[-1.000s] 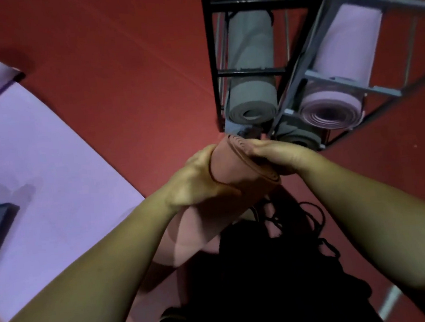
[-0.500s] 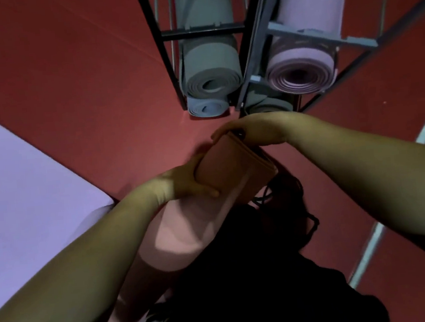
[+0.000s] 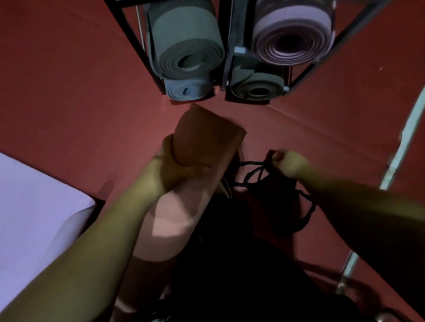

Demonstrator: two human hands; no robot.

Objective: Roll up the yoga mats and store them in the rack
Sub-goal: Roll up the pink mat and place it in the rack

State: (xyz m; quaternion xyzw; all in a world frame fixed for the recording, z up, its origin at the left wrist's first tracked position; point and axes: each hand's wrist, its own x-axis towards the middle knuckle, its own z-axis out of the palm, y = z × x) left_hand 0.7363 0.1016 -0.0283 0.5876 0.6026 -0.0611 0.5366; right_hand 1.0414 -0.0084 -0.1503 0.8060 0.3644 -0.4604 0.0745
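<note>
pink mat (image 3: 200, 146) in left hand (image 3: 173, 169)

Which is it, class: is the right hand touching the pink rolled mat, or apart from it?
Apart. The head view shows the right hand off to the side pinching a black strap, with red floor between it and the pink rolled mat.

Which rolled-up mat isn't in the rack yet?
The salmon-pink rolled foam mat, held in the left hand. The two grey rolls, blue roll and lilac roll already sit in the black metal rack.
</note>
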